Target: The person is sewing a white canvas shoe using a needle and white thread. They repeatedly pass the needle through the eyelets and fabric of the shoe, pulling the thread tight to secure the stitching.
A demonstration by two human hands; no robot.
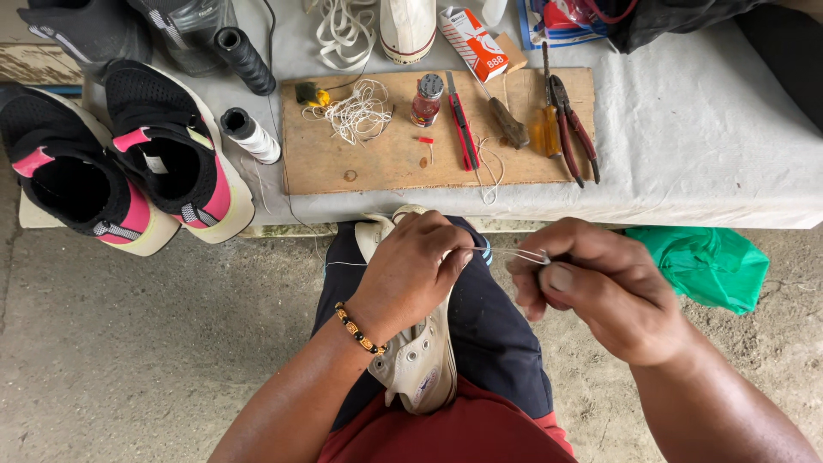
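Note:
A worn off-white canvas sneaker [420,364] lies on my lap, toe pointing away from me. My left hand [411,270], with a beaded bracelet at the wrist, clamps down over its front part. My right hand [591,283] is beside it, fingers pinched on a thin metal needle [514,254] whose tip points left toward the shoe. A white thread [343,263] runs out to the left from under my left hand.
A low table under grey cloth [703,129] carries a wooden board [386,159] with tangled thread, a small bottle, a red knife, an awl, a screwdriver and pliers [574,129]. Black-and-pink sneakers [171,154] and thread spools [250,135] sit left. A green bag [711,261] lies right.

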